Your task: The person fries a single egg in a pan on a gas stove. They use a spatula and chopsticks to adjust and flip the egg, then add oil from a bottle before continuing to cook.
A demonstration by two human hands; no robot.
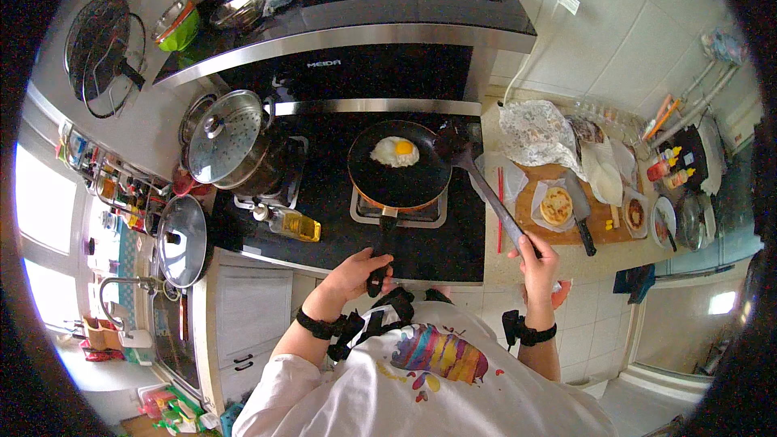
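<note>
My left hand (367, 274) grips the black handle (383, 243) of a frying pan (397, 188), which sits over the right burner of the black gas stove (331, 188). A fried egg (396, 152) with a whole yellow yolk lies in the upper middle of the pan. In my right hand (537, 264) is the long grey handle of a spatula (495, 197). Its dark head reaches the pan's upper right rim, apart from the egg; whether it touches the rim I cannot tell.
Left of the pan stand a lidded steel pot (227, 139) and an oil bottle (288, 223). On the right, a wooden cutting board (540, 179) bears a round flatbread (555, 206) and a cleaver (576, 203). Red chopsticks (500, 212) lie beside it. A range hood (364, 30) overhangs the stove's back.
</note>
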